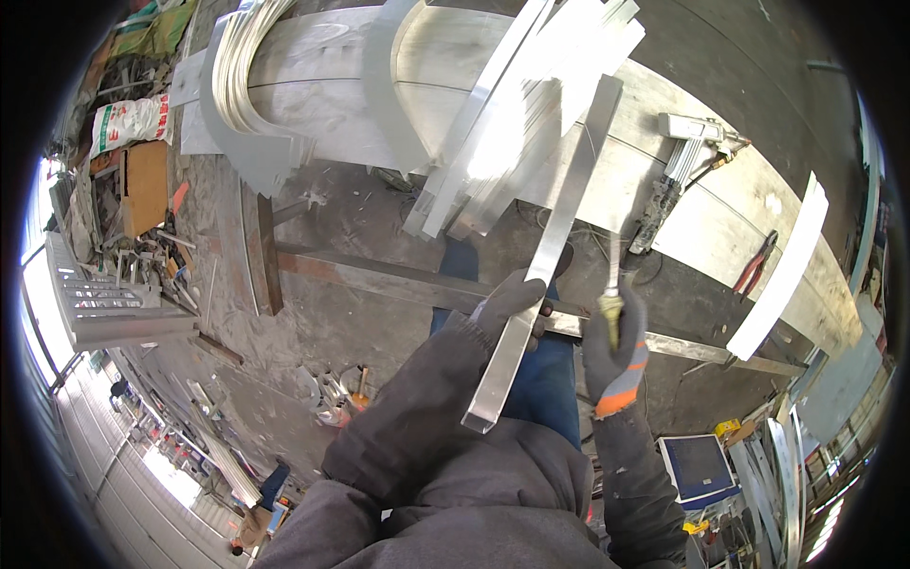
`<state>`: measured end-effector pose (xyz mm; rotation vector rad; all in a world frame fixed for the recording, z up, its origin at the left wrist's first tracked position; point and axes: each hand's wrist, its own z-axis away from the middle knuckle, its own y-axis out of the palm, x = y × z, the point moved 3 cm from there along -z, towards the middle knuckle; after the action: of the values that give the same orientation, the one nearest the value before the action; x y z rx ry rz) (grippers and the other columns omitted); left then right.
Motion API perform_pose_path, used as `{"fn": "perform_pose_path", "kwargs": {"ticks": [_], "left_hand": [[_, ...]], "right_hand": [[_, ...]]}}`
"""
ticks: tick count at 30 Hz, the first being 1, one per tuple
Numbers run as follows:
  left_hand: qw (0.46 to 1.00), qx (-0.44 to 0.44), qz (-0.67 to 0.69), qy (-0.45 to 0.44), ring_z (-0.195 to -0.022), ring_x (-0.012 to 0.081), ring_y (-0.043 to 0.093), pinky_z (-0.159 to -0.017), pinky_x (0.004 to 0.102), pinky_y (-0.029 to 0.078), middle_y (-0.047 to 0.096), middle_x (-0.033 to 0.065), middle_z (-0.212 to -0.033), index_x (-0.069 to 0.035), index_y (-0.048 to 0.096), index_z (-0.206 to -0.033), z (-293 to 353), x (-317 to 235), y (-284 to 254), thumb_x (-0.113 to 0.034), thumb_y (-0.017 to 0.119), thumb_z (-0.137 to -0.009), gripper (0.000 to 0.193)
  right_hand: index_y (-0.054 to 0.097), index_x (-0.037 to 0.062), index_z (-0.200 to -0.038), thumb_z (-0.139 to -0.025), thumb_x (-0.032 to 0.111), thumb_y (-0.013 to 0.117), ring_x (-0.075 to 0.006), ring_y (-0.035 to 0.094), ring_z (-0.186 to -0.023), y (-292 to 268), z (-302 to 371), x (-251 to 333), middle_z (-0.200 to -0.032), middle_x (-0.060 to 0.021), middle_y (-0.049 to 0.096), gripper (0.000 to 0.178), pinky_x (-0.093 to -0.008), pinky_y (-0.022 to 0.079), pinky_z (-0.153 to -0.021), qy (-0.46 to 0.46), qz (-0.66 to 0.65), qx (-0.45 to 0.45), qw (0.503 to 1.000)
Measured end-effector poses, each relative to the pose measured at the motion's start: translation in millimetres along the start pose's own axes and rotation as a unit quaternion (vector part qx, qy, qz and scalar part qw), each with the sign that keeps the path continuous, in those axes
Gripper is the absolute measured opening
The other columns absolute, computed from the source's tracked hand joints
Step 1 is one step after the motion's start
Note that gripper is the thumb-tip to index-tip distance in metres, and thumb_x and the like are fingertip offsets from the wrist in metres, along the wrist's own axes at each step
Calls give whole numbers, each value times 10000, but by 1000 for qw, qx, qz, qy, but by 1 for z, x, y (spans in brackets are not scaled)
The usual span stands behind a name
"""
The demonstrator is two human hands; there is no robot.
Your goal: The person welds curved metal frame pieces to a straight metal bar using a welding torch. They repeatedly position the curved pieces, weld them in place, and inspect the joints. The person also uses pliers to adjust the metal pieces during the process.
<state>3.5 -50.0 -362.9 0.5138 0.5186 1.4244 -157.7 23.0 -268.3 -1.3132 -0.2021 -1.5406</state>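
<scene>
The metal bar (560, 218) slants from one o'clock to six, and I have the left hand (509, 302) wrapped around it near centre. At four o'clock, my right hand (609, 362) grips a yellow-handled tool (611, 316), its blurred shaft (614, 256) toward twelve. I judge this step as steadying the bar; the next move calls for a firm hold and careful aim.

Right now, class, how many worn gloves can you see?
2: one on the left hand, holding the metal bar; one on the right hand, holding the yellow-handled tool.
</scene>
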Motion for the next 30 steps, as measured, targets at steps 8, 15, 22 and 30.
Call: {"fn": "perform_pose_path", "kwargs": {"ticks": [8, 15, 22, 30], "left_hand": [[946, -103, -231, 202, -809, 77, 629, -701, 238, 519, 681, 56, -949, -25, 552, -1282, 46, -30, 46, -205, 611, -1014, 328], [927, -109, -237, 271, -920, 98, 617, -770, 258, 507, 644, 70, -1109, 4, 522, -1350, 58, -35, 62, -122, 664, -969, 426], [894, -213, -308, 246, -1056, 205, 599, -889, 355, 516, 618, 143, -1158, 16, 497, -1373, 46, -45, 55, -233, 718, -879, 595], [865, -225, -350, 280, -1035, 245, 608, -894, 404, 520, 609, 170, -1139, 13, 506, -1344, -5, -42, 20, -252, 757, -815, 642]], "right_hand": [[478, 18, -1467, -1005, 58, 546, -63, 559, -676, -23, 12, -9, -867, -43, 619, 469, -230, 462, -544, 178, -154, 11, 972], [495, -5, -1455, -973, 34, 563, -101, 609, -711, -26, 37, -4, -979, -93, 675, 488, -272, 497, -605, 64, 29, 55, 996], [577, 72, -1444, -937, 9, 624, -286, 711, -899, -36, 17, 12, -1076, -180, 705, 513, -372, 564, -770, -98, 163, 116, 975], [599, 163, -1438, -969, 75, 624, -399, 698, -900, -32, -28, 13, -1032, -227, 681, 478, -422, 555, -740, -77, 313, 213, 922]]}}
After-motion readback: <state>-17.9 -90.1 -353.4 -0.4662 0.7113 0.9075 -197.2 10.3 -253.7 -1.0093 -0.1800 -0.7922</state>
